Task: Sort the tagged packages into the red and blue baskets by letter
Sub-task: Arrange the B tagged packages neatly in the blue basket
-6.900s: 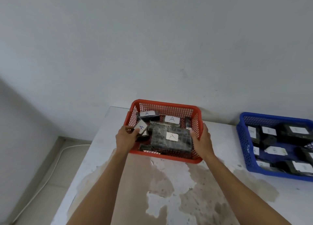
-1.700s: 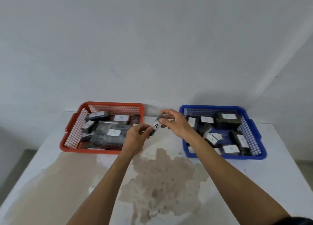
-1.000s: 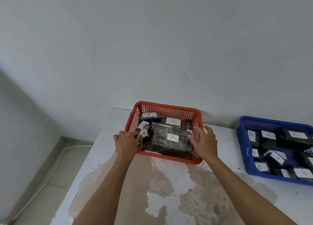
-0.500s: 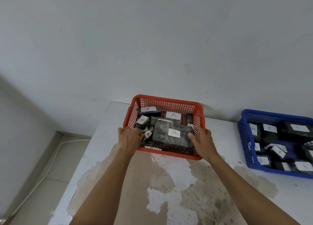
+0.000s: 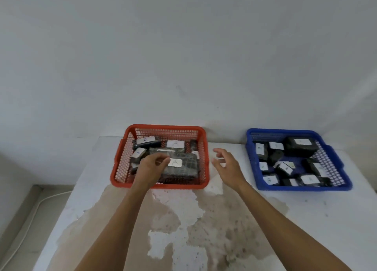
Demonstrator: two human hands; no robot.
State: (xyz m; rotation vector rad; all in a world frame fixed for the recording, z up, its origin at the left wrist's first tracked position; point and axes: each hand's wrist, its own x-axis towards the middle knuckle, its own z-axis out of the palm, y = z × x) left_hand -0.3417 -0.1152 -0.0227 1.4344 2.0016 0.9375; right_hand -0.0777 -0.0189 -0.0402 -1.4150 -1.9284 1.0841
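Note:
The red basket (image 5: pixel 120 181) stands on the table's left and holds several black wrapped packages with white "A" tags. Its biggest package (image 5: pixel 183 168) lies at the front. My left hand (image 5: pixel 153 165) reaches over the front rim and rests on that package beside its tag, fingers loosely curled, with nothing seen in it. The blue basket (image 5: pixel 302 187) on the right holds several black packages with white tags. My right hand (image 5: pixel 226 162) hovers between the two baskets, fingers spread and empty.
Both baskets sit against the grey wall (image 5: pixel 183 56) on a white table (image 5: pixel 316 219) with a worn brown patch in the middle. The table's left edge drops to the floor, where a white cable (image 5: pixel 30 211) runs.
Both hands have let go of the red basket's front rim. My left hand moved in over the big package; my right hand lifted away to the right and opened.

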